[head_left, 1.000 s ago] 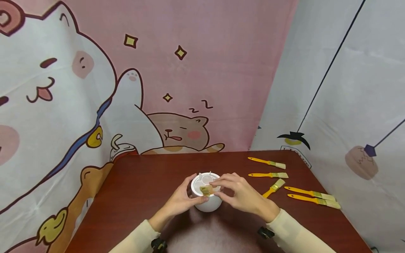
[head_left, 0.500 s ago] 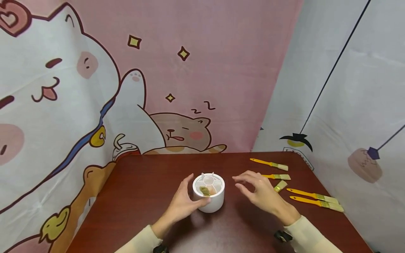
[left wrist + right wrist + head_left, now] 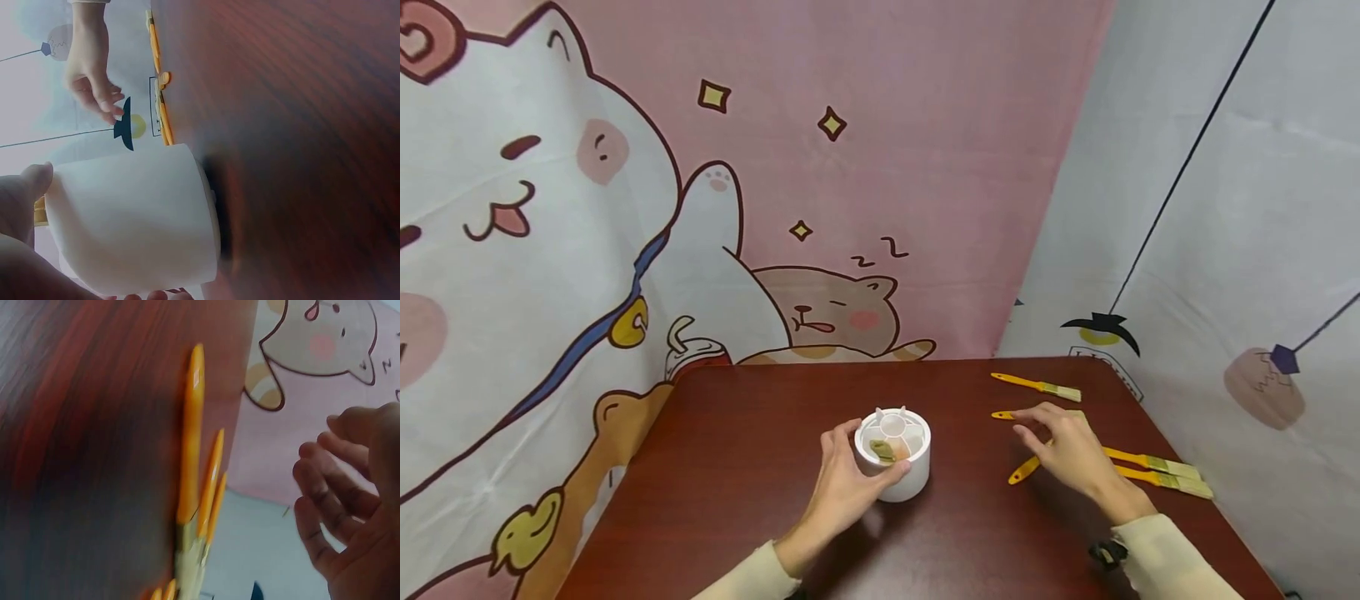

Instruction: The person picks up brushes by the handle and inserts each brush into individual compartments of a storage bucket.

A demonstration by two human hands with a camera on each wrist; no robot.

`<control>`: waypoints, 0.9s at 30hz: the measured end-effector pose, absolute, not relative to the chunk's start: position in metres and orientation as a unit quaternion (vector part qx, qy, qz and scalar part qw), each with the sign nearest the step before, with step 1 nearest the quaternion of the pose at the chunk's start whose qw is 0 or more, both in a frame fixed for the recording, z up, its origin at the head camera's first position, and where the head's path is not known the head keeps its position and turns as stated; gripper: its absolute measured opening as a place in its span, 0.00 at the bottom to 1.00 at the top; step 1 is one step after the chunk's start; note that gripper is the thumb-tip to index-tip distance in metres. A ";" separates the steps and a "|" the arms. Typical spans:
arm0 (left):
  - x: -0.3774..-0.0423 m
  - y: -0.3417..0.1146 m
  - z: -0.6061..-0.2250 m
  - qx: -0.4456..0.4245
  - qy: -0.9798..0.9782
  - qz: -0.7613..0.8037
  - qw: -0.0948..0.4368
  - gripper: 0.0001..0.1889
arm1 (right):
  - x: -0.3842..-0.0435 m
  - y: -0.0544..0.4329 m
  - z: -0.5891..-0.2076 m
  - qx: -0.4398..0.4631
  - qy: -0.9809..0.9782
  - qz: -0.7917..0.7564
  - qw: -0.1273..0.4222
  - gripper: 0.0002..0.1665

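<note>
My left hand [image 3: 850, 479] holds a white round pot [image 3: 912, 479] by its side, thumb at the near rim and fingers round the left side. The pot stands upright on the table, with a divided insert and two small pointed ears at its top. The bristle end of a paintbrush [image 3: 882, 451] shows inside the pot; the rest of it is hidden. My right hand [image 3: 1070, 450] hovers over the paintbrushes with loosely bent fingers and nothing in them. Below it lie one paintbrush [image 3: 1024, 471] at a slant and another paintbrush [image 3: 1002, 415], both partly covered in the head view.
A further paintbrush [image 3: 1037, 386] lies at the back right of the dark red-brown table [image 3: 760, 417]. Two more paintbrushes [image 3: 1172, 482] lie side by side near its right edge. A printed cloth [image 3: 925, 167] hangs behind the table.
My right hand has let go of the paintbrush in the pot and moved right, over the paintbrushes on the table. My left hand has stayed on the pot.
</note>
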State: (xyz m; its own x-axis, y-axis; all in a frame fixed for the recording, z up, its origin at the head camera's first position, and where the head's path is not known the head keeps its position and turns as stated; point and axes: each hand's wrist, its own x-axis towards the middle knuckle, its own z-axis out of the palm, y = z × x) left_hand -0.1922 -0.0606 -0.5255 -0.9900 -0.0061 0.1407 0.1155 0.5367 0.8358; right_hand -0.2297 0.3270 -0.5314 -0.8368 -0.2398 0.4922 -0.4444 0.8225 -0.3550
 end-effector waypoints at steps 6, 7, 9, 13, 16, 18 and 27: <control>-0.195 -0.069 -0.526 -0.050 -0.863 -0.500 0.048 0.58 | -0.231 0.349 -0.535 0.095 -0.958 0.223 0.155 0.15; -0.195 -0.070 -0.526 -0.055 -0.861 -0.504 0.043 0.58 | -0.231 0.352 -0.535 0.079 -0.961 0.223 0.140 0.15; -0.196 -0.074 -0.525 -0.063 -0.855 -0.515 0.031 0.57 | -0.231 0.357 -0.537 0.061 -0.965 0.223 0.124 0.15; -0.200 -0.081 -0.524 -0.079 -0.841 -0.536 0.001 0.55 | -0.231 0.366 -0.542 0.036 -0.967 0.231 0.102 0.13; -0.204 -0.084 -0.523 -0.098 -0.825 -0.556 -0.014 0.52 | -0.233 0.371 -0.546 0.021 -0.969 0.232 0.088 0.12; -0.206 -0.086 -0.523 -0.108 -0.812 -0.573 -0.025 0.51 | -0.234 0.373 -0.548 0.009 -0.971 0.226 0.078 0.12; -0.208 -0.090 -0.522 -0.123 -0.773 -0.620 -0.057 0.51 | -0.239 0.375 -0.546 -0.028 -0.972 0.226 0.050 0.18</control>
State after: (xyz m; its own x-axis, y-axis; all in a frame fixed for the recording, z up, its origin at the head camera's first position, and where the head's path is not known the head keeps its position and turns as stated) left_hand -0.2078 -0.0903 -0.5221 -0.9633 0.2610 0.0633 0.1185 0.2016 0.9723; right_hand -0.2385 0.3745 -0.5464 -0.9934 0.0769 0.0855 0.0313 0.8963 -0.4423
